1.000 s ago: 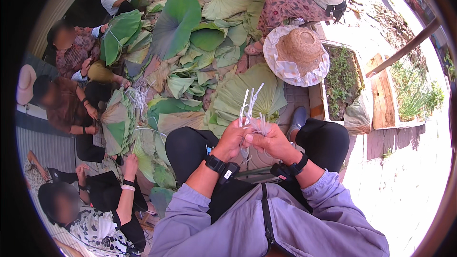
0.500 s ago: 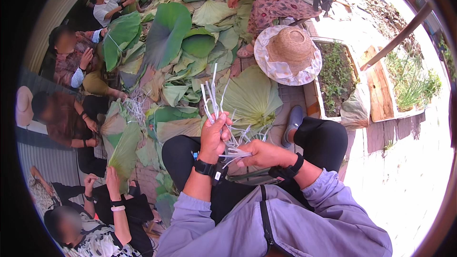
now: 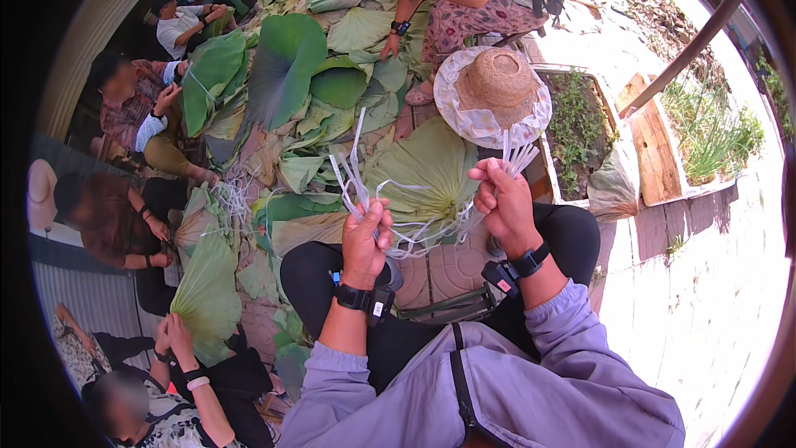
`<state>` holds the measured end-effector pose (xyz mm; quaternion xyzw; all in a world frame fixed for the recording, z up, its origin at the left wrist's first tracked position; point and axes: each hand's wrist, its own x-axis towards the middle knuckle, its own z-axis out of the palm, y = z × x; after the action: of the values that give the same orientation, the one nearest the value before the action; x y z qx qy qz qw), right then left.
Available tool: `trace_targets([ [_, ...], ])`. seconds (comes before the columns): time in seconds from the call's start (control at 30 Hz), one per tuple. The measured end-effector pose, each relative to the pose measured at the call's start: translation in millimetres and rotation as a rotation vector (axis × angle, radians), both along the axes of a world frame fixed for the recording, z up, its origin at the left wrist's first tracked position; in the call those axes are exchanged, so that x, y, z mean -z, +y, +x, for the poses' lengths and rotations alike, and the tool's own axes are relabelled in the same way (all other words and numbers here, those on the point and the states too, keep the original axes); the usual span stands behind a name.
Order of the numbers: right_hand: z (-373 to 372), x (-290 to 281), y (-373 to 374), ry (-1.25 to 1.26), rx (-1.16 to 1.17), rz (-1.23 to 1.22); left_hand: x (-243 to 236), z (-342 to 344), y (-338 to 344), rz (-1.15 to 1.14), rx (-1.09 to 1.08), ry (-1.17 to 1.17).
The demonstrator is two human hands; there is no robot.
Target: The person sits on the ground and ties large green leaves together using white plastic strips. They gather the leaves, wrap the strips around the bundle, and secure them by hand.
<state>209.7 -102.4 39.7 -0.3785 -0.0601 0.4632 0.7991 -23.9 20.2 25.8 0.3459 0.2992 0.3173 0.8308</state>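
My left hand [image 3: 365,236] is closed round a bunch of white plastic strips [image 3: 354,186], whose free ends stick up above the thumb. Level with it on the right, my right hand [image 3: 507,207] pinches a second bunch of the strips [image 3: 517,158], fanned out over the fingertips. Loose strands sag between the two hands in a tangle. Behind them a large pale green lotus leaf [image 3: 414,170] lies spread on the paving. Both hands are raised above my knees.
A straw hat [image 3: 497,87] with a pale brim rests beyond my right hand, beside planter boxes [image 3: 618,145] of greenery. Lotus leaves [image 3: 286,66] heap across the ground ahead. Several people sit along the left, one holding a leaf [image 3: 207,290]; another person reaches down at the top.
My right hand has moved up and right, away from my left, drawing its bunch of strips apart. The person at the top has lowered a hand to the leaves.
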Motion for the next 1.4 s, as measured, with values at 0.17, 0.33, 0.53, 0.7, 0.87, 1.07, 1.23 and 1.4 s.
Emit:
trace_targets([
  [0.17, 3.7, -1.7, -1.9, -0.007, -0.034, -0.011, 0.2, -2.7, 0.4, 0.009, 0.012, -0.005],
  [0.33, -14.4, 3.3, 7.1, 0.007, -0.186, -0.063, 2.8, -1.8, -0.4, 0.03, 0.03, 0.008],
  [0.53, -19.5, -1.8, 6.8, -0.017, -0.3, -0.134, 2.3, 0.5, -4.1, 0.1, 0.047, 0.091],
  [0.7, -36.3, -7.2, 8.9, -0.265, -0.441, -0.207, 5.0, 3.3, -8.8, 0.185, 0.221, 0.206],
  [0.87, -45.5, -3.7, 9.7, -0.331, -0.518, -0.289, 13.2, 4.5, -11.5, 0.224, 0.243, 0.268],
  [1.07, -50.4, -8.4, 7.9, -0.41, -0.527, -0.335, 8.1, -4.0, -0.3, 0.11, -0.01, 0.262],
  [1.23, -61.8, -8.0, 10.7, -0.609, -0.607, -0.337, 0.2, -0.1, -3.6, -0.01, -0.026, 0.054],
  [1.4, -89.5, -7.1, 16.6, -0.671, -0.638, -0.26, -10.7, 5.6, -12.2, -0.087, -0.143, -0.117],
])
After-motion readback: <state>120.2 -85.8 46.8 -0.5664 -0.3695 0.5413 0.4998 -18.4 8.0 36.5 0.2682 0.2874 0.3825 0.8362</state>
